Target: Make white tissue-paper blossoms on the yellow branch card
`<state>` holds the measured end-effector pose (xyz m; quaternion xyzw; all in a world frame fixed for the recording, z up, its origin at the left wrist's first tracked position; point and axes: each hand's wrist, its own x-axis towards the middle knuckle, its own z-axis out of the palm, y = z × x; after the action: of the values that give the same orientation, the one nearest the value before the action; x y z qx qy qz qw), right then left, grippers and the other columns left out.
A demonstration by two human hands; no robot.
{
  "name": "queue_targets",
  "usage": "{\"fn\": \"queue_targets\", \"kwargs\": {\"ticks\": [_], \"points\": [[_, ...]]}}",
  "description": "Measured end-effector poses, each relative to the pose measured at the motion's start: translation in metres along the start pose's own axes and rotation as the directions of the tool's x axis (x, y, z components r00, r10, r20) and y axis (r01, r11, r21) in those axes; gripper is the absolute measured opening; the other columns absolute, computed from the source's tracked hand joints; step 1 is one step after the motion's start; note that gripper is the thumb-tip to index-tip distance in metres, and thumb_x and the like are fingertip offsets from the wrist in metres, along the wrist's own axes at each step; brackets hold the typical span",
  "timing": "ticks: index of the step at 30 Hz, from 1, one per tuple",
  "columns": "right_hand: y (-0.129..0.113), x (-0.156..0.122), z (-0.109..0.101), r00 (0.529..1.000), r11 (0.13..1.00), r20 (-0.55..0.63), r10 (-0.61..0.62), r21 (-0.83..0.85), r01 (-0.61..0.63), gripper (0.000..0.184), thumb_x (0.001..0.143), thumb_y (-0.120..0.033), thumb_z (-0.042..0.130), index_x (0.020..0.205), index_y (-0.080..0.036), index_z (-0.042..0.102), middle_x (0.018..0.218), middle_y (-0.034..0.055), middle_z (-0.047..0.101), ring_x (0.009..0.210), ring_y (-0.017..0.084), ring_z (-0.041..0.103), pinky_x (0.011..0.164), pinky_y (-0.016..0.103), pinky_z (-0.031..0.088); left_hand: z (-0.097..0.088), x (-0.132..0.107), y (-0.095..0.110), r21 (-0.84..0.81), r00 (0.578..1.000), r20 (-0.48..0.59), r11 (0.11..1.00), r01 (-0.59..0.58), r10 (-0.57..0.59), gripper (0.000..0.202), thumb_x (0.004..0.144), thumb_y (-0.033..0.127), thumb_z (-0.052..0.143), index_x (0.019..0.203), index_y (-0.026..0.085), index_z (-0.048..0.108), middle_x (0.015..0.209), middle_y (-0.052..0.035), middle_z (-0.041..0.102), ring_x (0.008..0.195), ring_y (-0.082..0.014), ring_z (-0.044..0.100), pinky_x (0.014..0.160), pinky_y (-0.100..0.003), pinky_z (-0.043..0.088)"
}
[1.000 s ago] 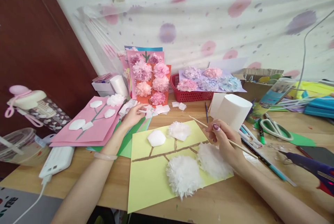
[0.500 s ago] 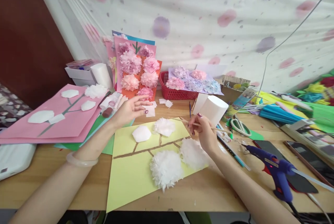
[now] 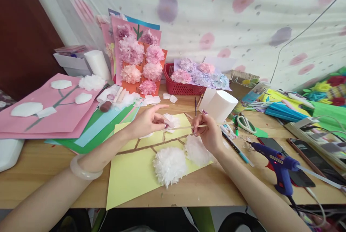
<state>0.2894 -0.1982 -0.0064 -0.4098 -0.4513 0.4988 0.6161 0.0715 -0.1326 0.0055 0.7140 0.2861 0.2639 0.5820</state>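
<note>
My left hand [image 3: 152,121] is over the upper part of the yellow sheet [image 3: 129,185], thumb and fingers pinched on what looks like a small piece of white tissue paper. It blends with the fluffy white tissue flower [image 3: 173,121] behind it. My right hand [image 3: 207,129] grips a thin wooden stick [image 3: 183,128] held nearly level, its tip pointing at the left fingers. Brown branch lines cross the sheet. Below them sits a large fluffy white flower [image 3: 169,165], with a flatter white flower [image 3: 197,149] partly under my right hand. Another white paper patch is mostly hidden by my left hand.
Small tissue squares [image 3: 151,100] lie behind my left hand. A white paper roll [image 3: 223,106] stands behind my right hand. On the right are a blue glue gun [image 3: 278,160], scissors [image 3: 246,124] and phones. Pink sheets [image 3: 67,124] with white pieces lie left.
My left hand has moved right and down from above the tissue squares to the stick's tip, its fingers now pinched. My right hand still holds the stick. The view has shifted slightly.
</note>
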Motion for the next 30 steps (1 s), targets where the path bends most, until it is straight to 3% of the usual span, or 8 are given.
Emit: {"fn": "queue_targets", "kwargs": {"ticks": [9,16,25,30], "points": [[-0.002,-0.002,-0.002,1.000,1.000,0.007,-0.017,0.006,0.017,0.045,0.084,-0.047,0.053,0.052,-0.017,0.060,0.046,0.0009,0.051,0.042,0.010,0.046,0.042,0.022,0.033,0.005,-0.003,0.001,-0.015,0.999,0.046,1.000,-0.001,0.002,0.063,0.081,0.020,0.060,0.137,0.011,0.032,0.099,-0.0114,0.073,0.094,-0.0197,0.067,0.081,-0.031,0.046],[-0.007,-0.004,-0.003,0.986,0.988,-0.085,-0.141,0.054,0.146,0.048,0.084,-0.044,0.051,0.043,-0.018,0.055,0.039,0.0004,0.045,0.039,0.010,0.044,0.040,0.023,0.032,0.002,-0.001,-0.001,-0.077,0.999,0.005,0.996,0.034,-0.033,0.063,0.080,0.022,0.063,0.135,0.011,0.034,0.099,-0.0126,0.073,0.092,-0.0205,0.067,0.082,-0.033,0.045],[0.003,-0.003,-0.006,0.997,0.999,-0.059,-0.043,0.013,0.044,0.049,0.088,-0.046,0.048,0.049,-0.017,0.056,0.043,0.0004,0.049,0.040,0.009,0.043,0.042,0.023,0.032,0.011,-0.004,-0.004,-0.031,0.999,0.054,0.999,0.008,-0.007,0.054,0.085,0.024,0.057,0.133,0.014,0.036,0.101,-0.0110,0.073,0.101,-0.0215,0.066,0.087,-0.035,0.046],[0.001,-0.003,-0.005,0.990,0.992,-0.097,-0.107,0.055,0.113,0.048,0.085,-0.044,0.051,0.045,-0.018,0.054,0.041,0.0000,0.045,0.040,0.009,0.042,0.039,0.023,0.030,0.013,-0.005,-0.002,-0.031,1.000,0.015,0.999,-0.005,0.005,0.051,0.085,0.024,0.057,0.131,0.015,0.039,0.101,-0.0106,0.073,0.099,-0.0212,0.067,0.087,-0.035,0.047]]}}
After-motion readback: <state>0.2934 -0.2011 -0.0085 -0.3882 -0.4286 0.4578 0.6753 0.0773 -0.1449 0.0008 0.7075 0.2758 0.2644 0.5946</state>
